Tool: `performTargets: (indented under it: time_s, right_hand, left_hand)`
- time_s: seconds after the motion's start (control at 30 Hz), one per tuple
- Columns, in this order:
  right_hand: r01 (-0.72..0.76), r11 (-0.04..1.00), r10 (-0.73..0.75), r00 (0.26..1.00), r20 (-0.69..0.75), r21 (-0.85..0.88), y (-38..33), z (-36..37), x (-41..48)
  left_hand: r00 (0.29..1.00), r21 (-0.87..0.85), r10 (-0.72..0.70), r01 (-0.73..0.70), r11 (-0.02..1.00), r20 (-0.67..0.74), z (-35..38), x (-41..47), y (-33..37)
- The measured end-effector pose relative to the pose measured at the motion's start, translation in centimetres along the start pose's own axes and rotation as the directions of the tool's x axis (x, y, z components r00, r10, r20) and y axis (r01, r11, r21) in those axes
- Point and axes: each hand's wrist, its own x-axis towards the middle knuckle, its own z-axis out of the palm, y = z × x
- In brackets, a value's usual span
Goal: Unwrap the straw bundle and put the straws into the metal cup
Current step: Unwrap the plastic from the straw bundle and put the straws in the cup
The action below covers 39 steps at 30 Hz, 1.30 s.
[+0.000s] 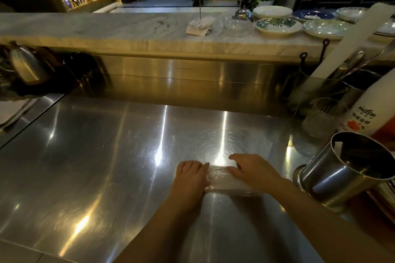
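Dim bar kitchen, and we are looking down at a big steel counter (pixel 96 156) that is throwing back streaks of light, with a marble ledge (pixel 106 30) running behind it and carrying stacked plates (pixel 277 24) off to the far right. At the right edge we are seeing the metal cup (pixel 350 168), tall and tilted toward us, mouth open, standing near the bundle but apart from it; a white bottle (pixel 372 109) is sitting just behind the cup. Between our two hands the straw bundle (pixel 224 182) is lying flat on the counter, clear film catching glare, so we are not making out single straws. Our left hand (pixel 190 177) is pressing down on the bundle's left end with fingers curled together; our right hand (pixel 252 171) is lying over the right end, fingers laid flat and close along the top. Whether either hand is actually pinching film we cannot tell. We are judging this as the unwrapping step, early on: the wrap is looking intact and nothing is showing in the cup. Next move is calling for finding a seam or loose edge in the film, holding one end down, and peeling without scattering straws across the slick steel.
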Motion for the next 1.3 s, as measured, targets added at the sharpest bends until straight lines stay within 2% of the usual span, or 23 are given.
performTargets:
  time_s: [0.07,0.2,0.33,0.43,0.53,0.63,0.7,0.8,0.97,1.1,1.17,1.23,1.3]
  right_hand:
    - [-0.067,0.991,0.067,0.998,0.007,0.113,0.3,-0.1,-0.2]
    - [-0.122,0.973,0.112,0.992,0.062,0.196,0.9,0.3,0.1]
    - [-0.119,0.986,0.104,0.986,0.127,0.119,1.2,0.4,0.8]
    - [-0.123,0.991,0.11,0.972,0.208,0.052,0.9,0.5,1.2]
    - [-0.117,0.99,0.092,0.959,0.267,0.079,0.4,0.9,1.3]
    - [-0.036,0.999,0.025,0.949,0.315,0.031,-0.2,0.9,1.4]
    - [-0.007,0.998,-0.015,0.95,0.311,0.069,-0.5,0.9,1.5]
    - [-0.053,0.981,-0.003,0.958,0.288,0.188,-0.9,0.5,1.9]
    - [-0.095,0.968,0.04,0.972,0.231,0.233,-0.6,-0.2,2.5]
    - [-0.08,0.971,0.033,0.978,0.208,0.224,0.1,-0.8,2.7]
    - [-0.127,0.962,0.084,0.98,0.181,0.242,0.3,-0.9,2.7]
    - [-0.187,0.949,0.136,0.969,0.205,0.253,0.6,-1.1,2.6]
    - [-0.159,0.968,0.103,0.958,0.269,0.195,0.9,-1.6,2.5]
  left_hand:
    - [0.993,-0.02,0.064,-0.066,0.998,-0.099,0.2,-0.8,0.4]
    - [0.954,-0.04,0.117,-0.133,0.99,-0.278,1.4,-2.3,0.8]
    - [0.939,-0.005,0.113,-0.121,0.993,-0.324,1.6,-3.3,1.2]
    - [0.946,-0.024,0.105,-0.118,0.993,-0.307,1.7,-4.0,1.5]
    - [0.953,-0.047,0.076,-0.094,0.994,-0.294,1.7,-4.7,1.8]
    - [0.959,-0.048,0.037,-0.052,0.997,-0.281,1.5,-5.0,2.5]
    - [0.974,-0.064,-0.024,0.01,0.998,-0.225,0.8,-5.0,3.1]
    - [0.987,0.001,-0.072,0.073,0.997,-0.143,-0.1,-4.7,3.9]
    - [0.984,0.032,-0.09,0.096,0.995,-0.153,-0.7,-3.6,4.7]
    - [0.993,0.036,-0.023,0.027,0.999,-0.115,0.0,-3.5,4.8]
    - [0.99,0.004,0.015,-0.014,1.0,-0.138,0.3,-3.4,4.7]
    - [0.989,0.002,0.022,-0.022,1.0,-0.148,0.2,-3.2,4.7]
    - [0.992,0.001,0.016,-0.016,1.0,-0.126,0.1,-3.0,4.8]
